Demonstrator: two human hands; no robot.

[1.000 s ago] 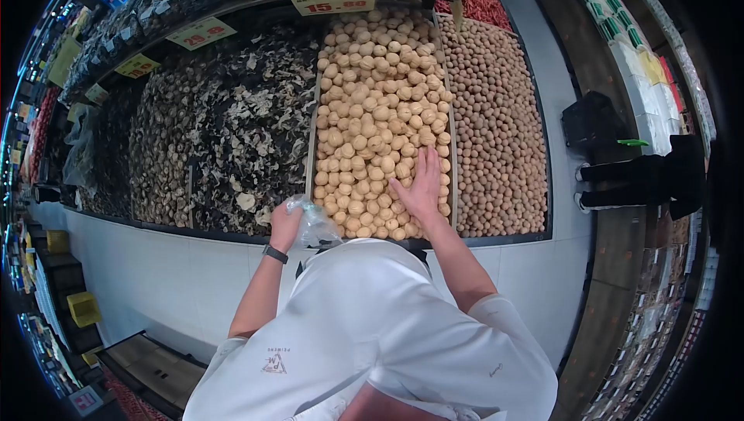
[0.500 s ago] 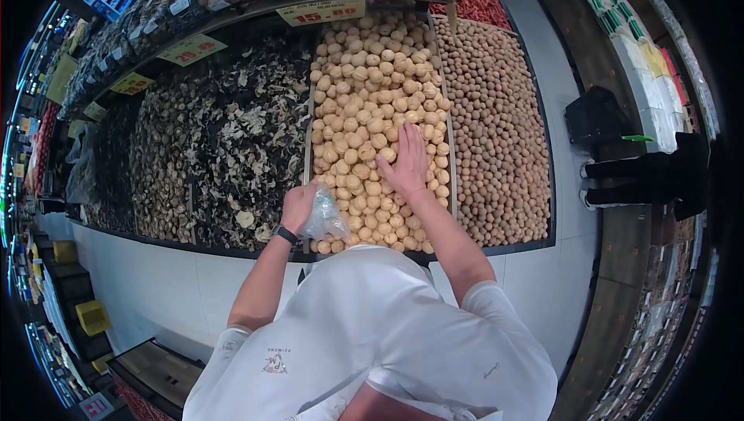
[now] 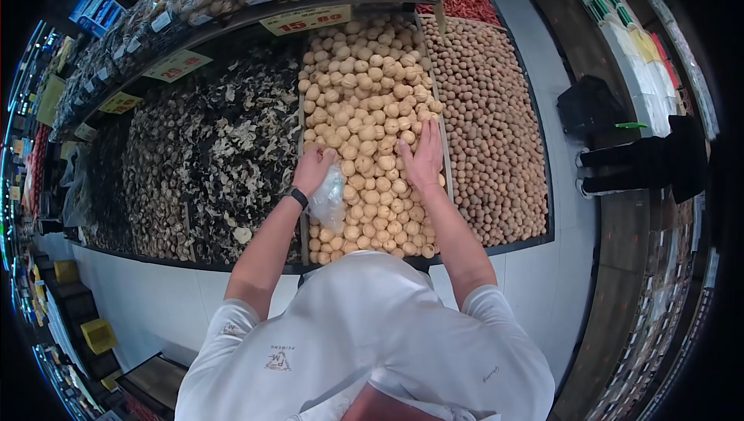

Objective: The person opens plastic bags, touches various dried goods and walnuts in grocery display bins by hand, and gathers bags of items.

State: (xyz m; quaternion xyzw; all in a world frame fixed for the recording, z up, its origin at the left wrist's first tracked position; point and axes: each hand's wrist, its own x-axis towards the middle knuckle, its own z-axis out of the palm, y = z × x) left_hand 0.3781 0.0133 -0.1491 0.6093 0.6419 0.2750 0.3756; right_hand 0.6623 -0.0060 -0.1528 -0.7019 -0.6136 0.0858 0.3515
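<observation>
Fisheye view, black corners; right-hand shelving (image 3: pixel 655 297) bowed. Cool, even light on walnuts (image 3: pixel 370 123) and white shirt (image 3: pixel 364 328); glints on plastic bag (image 3: pixel 328 200); shadow over dried black fungus (image 3: pixel 244 130) beneath display shelf (image 3: pixel 232 17); far-left edge indistinct.

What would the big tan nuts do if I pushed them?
The big tan nuts would probably roll, because they look round. They're heaped loosely, so some might tumble down. They look hard-shelled, so they likely won't squash.
</observation>
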